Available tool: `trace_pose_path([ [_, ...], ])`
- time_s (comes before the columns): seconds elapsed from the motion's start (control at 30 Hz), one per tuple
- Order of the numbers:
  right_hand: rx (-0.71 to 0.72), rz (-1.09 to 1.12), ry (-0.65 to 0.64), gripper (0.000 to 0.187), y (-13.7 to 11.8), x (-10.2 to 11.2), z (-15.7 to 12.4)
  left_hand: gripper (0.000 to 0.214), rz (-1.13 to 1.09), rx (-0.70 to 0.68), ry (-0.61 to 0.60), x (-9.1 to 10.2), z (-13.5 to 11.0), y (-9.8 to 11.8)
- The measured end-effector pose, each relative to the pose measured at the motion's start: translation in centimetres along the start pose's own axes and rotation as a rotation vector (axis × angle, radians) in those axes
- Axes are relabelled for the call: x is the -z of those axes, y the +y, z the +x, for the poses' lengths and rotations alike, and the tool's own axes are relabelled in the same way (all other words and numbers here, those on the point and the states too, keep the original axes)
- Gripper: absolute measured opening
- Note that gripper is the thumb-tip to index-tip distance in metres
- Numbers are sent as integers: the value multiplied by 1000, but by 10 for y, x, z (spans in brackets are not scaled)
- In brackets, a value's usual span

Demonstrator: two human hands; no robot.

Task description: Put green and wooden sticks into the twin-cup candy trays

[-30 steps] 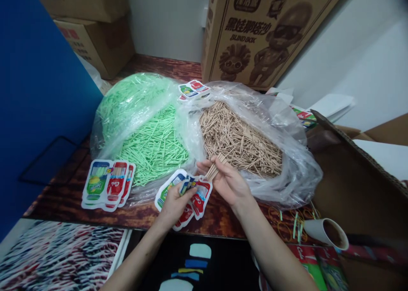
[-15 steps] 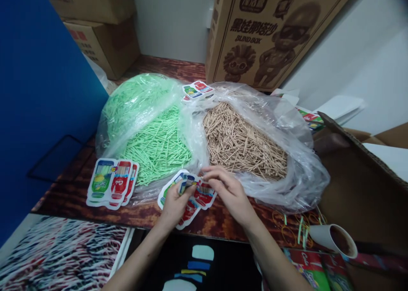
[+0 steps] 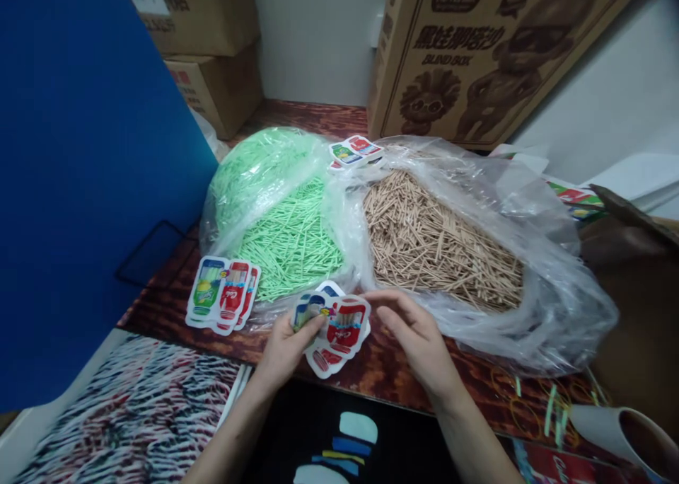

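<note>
My left hand (image 3: 286, 346) grips a small stack of bottle-shaped printed packets (image 3: 339, 325) near the table's front edge. My right hand (image 3: 416, 332) is at the packets' right edge, thumb and forefinger pinching the top corner of the front red packet, which shows tan sticks inside. Just behind lie two open clear plastic bags: one heaped with green sticks (image 3: 289, 240), the other with tan sticks (image 3: 440, 243).
A second pile of packets (image 3: 223, 301) lies left on the wooden table (image 3: 467, 388). More packets (image 3: 353, 151) rest between the bags. Cardboard boxes (image 3: 477, 45) stand behind, a blue panel (image 3: 79, 151) at left, a paper cup (image 3: 626, 431) and loose rubber bands at right.
My right hand held a bunch of tan sticks above the packets a second ago; the sticks are now inside the red packet and the hand pinches its edge. The view shifted left.
</note>
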State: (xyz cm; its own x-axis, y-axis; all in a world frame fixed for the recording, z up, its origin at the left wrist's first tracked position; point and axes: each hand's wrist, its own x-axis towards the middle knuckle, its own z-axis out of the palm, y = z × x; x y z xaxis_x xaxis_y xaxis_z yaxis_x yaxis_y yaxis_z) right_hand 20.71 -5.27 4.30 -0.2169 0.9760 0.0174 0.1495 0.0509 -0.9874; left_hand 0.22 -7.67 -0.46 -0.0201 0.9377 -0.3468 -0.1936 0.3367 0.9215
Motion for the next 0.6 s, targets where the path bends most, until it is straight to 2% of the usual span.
trace_pose_path([
  [0.1,-98,-20,60,19,19,-1,2,34,44,-19,181,48,-7,13],
  [0.17,-154,-26,23,21,34,-5,2,39,117,-63,369,85,-6,23],
  [0.27,-203,7,-38,24,52,-16,1,46,290,-155,632,136,10,31],
  [0.33,-206,5,-62,24,58,-22,0,47,548,-223,704,158,28,31],
  [0.4,-195,-31,-80,24,61,-25,1,58,883,-347,750,170,45,28],
  [0.47,-179,-72,-79,23,60,-26,4,69,1124,-461,737,173,57,24],
  [0.53,-163,-88,-53,22,57,-26,10,68,1214,-526,707,171,62,19],
  [0.6,-133,-89,-25,20,51,-28,23,60,1207,-579,750,163,59,16],
])
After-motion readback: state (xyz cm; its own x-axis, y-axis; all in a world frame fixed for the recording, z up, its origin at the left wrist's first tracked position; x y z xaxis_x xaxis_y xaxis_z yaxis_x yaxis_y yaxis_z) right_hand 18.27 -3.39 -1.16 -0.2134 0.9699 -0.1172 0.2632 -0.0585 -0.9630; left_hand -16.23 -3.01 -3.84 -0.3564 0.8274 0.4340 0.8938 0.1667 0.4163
